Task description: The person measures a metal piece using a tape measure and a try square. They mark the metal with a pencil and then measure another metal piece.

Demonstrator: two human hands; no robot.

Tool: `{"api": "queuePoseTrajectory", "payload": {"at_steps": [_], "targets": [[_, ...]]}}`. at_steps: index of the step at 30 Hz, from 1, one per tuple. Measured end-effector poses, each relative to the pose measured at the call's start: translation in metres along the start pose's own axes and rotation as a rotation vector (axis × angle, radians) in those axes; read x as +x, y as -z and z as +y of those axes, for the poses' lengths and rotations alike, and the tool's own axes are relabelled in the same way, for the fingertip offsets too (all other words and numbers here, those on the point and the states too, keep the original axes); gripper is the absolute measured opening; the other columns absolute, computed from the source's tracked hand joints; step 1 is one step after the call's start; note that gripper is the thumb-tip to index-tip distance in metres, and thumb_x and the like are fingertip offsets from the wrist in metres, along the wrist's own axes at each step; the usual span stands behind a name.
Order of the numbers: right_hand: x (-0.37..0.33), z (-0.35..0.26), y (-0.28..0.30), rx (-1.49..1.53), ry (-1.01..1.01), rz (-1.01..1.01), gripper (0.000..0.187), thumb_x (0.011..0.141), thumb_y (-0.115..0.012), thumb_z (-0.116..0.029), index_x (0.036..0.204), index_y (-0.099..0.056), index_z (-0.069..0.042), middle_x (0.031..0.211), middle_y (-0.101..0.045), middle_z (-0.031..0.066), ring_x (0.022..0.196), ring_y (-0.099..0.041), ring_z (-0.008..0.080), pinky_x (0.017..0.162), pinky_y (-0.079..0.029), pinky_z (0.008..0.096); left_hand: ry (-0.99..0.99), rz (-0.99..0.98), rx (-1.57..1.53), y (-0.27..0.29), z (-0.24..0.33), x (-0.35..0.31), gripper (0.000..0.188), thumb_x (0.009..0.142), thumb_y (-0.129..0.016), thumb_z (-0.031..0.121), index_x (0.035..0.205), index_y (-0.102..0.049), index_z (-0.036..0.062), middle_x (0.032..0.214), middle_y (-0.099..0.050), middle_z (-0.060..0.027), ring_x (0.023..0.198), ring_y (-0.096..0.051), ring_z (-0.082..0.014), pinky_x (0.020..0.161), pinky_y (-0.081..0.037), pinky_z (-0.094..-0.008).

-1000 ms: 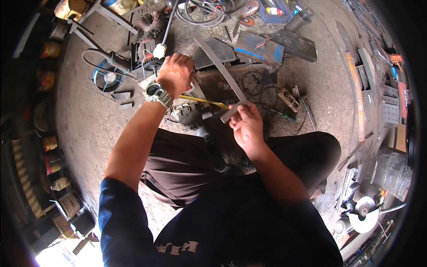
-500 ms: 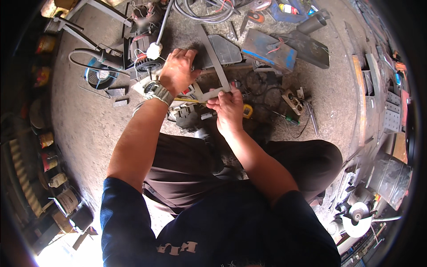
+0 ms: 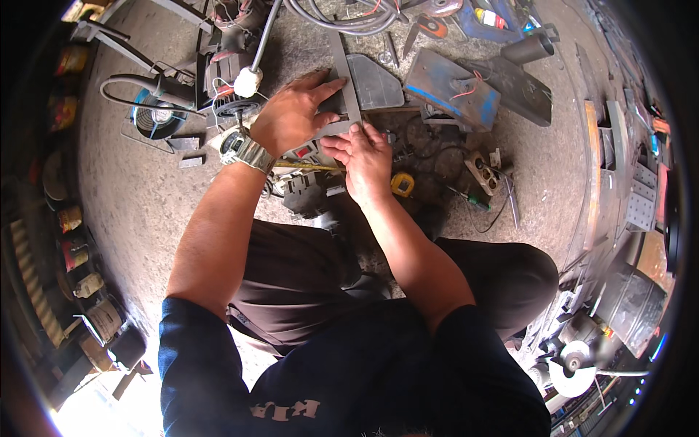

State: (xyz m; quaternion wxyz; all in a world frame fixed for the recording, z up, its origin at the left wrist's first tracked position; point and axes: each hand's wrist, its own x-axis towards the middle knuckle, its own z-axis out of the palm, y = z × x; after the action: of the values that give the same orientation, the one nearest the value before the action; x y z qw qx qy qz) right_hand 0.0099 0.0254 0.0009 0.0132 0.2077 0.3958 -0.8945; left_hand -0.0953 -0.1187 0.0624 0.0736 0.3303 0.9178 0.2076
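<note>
Steel square (image 3: 341, 58) has shifted far-left across the dark plate (image 3: 376, 82), so we reach it from both sides. Our right hand (image 3: 368, 164) pinches its near corner; our left hand (image 3: 291, 116) spreads open at its blade, gripping nothing visible.

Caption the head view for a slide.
Right hand at a metal square's corner, left hand alongside, yellow tape measure nearby.

Floor (image 3: 138, 211) brightly lit; white glare at lower left (detail lost); dark rim, straight edges bent.
</note>
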Motion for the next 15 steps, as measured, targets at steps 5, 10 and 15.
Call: {"api": "queuePoseTrajectory", "payload": {"at_steps": [5, 10, 15], "targets": [[0.0062, -0.0069, -0.0005, -0.002, -0.057, 0.012, 0.023, 0.113, -0.049, -0.016, 0.114, -0.059, 0.006, 0.102, -0.069, 0.021, 0.091, -0.077, 0.0334, 0.08, -0.065, 0.0442, -0.03, 0.041, 0.063, -0.0057, -0.001, 0.0023, 0.064, 0.094, -0.075, 0.025, 0.154, -0.054, 0.019, 0.158, -0.05, -0.0206, 0.143, -0.051, -0.0396, 0.118, -0.045, -0.046], [0.0079, -0.0097, -0.0023, -0.004, -0.076, 0.0, 0.023, 0.113, -0.049, -0.016, 0.113, -0.059, 0.004, 0.099, -0.07, 0.0205, 0.09, -0.077, 0.0332, 0.08, -0.065, 0.0439, -0.005, 0.023, 0.05, -0.0033, 0.0021, 0.0063, 0.064, 0.094, -0.076, 0.026, 0.154, -0.054, 0.0178, 0.157, -0.051, -0.0203, 0.146, -0.048, -0.039, 0.121, -0.041, -0.0457], [0.0116, -0.0049, 0.0028, -0.012, -0.016, -0.039, 0.021, 0.113, -0.048, -0.015, 0.112, -0.059, 0.003, 0.095, -0.071, 0.0188, 0.086, -0.077, 0.031, 0.077, -0.065, 0.0423, -0.039, 0.075, 0.152, -0.0042, 0.0034, 0.0077, 0.065, 0.091, -0.077, 0.029, 0.151, -0.057, 0.0153, 0.154, -0.054, -0.0206, 0.146, -0.048, -0.0391, 0.123, -0.037, -0.0482]]}}
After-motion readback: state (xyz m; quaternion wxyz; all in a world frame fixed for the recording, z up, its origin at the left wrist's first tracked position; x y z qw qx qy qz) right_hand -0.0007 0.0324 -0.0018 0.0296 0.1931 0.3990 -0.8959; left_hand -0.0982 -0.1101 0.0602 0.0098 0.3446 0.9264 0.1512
